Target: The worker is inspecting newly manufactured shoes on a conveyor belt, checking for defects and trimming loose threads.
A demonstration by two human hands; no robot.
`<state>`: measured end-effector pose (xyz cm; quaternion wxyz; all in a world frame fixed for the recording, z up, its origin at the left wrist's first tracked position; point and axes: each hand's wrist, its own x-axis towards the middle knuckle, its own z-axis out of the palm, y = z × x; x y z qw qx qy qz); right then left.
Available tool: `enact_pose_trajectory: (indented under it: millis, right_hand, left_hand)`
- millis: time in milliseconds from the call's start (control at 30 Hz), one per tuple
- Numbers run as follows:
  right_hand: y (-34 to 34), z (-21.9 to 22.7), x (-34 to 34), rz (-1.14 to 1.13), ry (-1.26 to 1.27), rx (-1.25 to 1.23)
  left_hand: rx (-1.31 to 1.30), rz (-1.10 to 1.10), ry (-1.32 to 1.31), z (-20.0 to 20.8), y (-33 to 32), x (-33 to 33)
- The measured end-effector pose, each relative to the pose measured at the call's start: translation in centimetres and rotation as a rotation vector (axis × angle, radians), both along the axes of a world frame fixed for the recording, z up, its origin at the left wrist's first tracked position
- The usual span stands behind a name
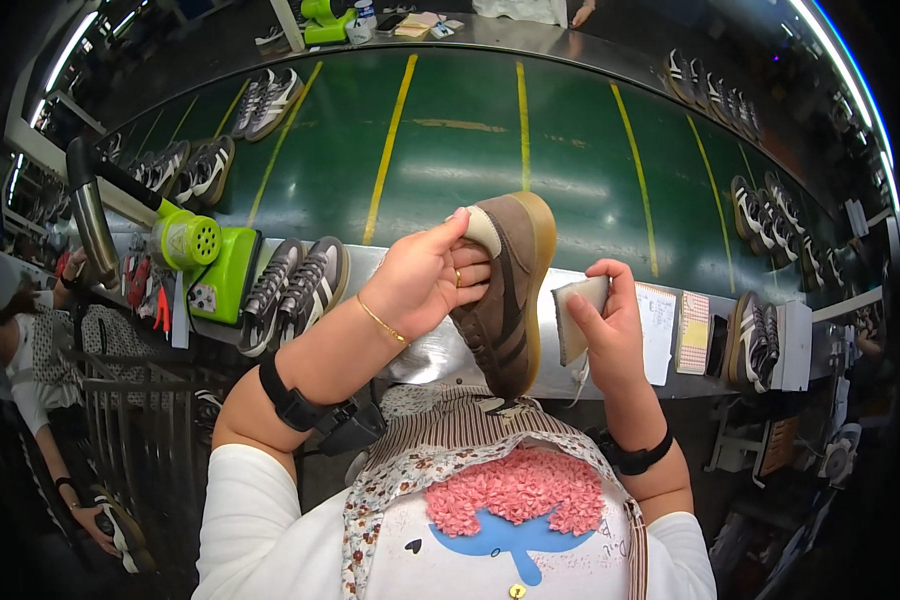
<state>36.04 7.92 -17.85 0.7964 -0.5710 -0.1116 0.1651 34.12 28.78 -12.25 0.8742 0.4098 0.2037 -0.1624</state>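
My left hand (432,272) grips a brown sneaker (510,300) by its heel, fingers inside the collar and thumb on the pale heel patch. The shoe hangs toe down, its gum-coloured sole facing right. In my right hand (611,312) is a greyish-white sponge-like block (576,312), pinched between thumb and fingers. The block is just right of the sole, apart from it. Both are held above the metal worktop (425,350) at the edge of the green conveyor belt.
A bright green blower-like machine (220,275) stands on the left beside a pair of grey striped sneakers (298,290). Paper sheets (654,325) and another sneaker pair (750,340) lie to the right. Beyond is the green belt (460,140), with several sneakers along it. A co-worker (45,390) is at far left.
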Motion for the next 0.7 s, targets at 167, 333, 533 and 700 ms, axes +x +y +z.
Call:
enact_pose_trajectory:
  millis: [167, 333, 533, 700]
  right_hand:
    - [0.5, 0.2, 0.2, -0.033, -0.045, -0.067]
    - [-1.8, -2.3, 1.5, -0.156, -0.081, -0.179]
    - [-11.8, -14.5, 7.5, -0.574, 0.100, -0.742]
    - [-18.2, -26.2, 7.2, -0.690, 0.450, -0.657]
  left_hand:
    - [-0.045, 0.010, -0.014, -0.2, 0.0, -0.2]
    - [0.039, 0.062, 0.034, -0.6, -0.3, 0.3]
    - [0.720, -0.557, -0.481, -5.7, -2.7, 0.8]
    - [1.399, -1.278, -1.038, -13.2, -3.7, 0.3]
